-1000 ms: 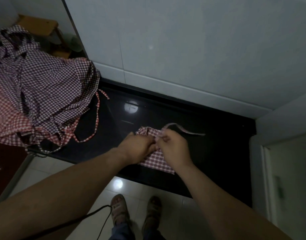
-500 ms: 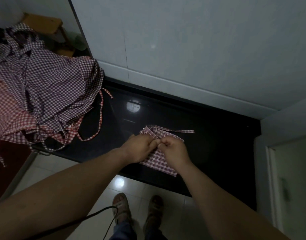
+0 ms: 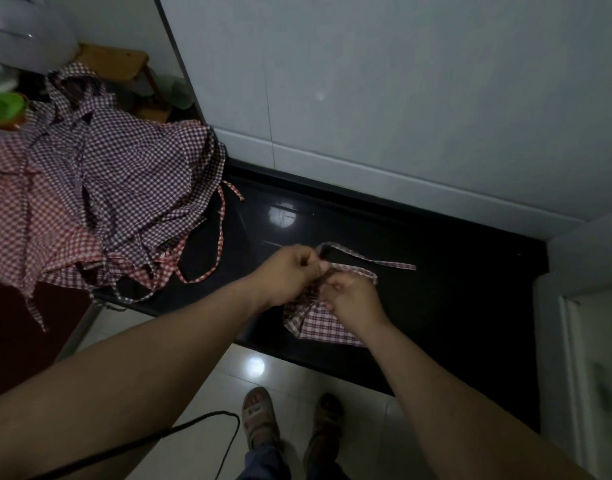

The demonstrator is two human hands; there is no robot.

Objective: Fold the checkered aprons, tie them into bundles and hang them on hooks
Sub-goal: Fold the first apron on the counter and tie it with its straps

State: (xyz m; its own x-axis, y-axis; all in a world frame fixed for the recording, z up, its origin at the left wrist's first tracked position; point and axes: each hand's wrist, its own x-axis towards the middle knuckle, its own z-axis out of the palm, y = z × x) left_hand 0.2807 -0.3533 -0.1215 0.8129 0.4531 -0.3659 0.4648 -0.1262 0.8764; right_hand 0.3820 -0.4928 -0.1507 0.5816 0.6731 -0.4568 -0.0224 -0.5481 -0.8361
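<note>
Black counter (image 3: 453,299) by tiled wall (image 3: 401,98); L hand (image 3: 287,275) pinches strap (image 3: 367,259), R hand (image 3: 353,301) grips folded apron (image 3: 327,327)

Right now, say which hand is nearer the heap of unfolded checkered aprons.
Left. The left hand is right of the checkered apron heap, apart from it; the right hand is farther right.

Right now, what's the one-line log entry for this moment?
stage: tying bundle | left hand: pinches strap | right hand: grips folded apron on counter | apron pile: unfolded, untouched
</note>
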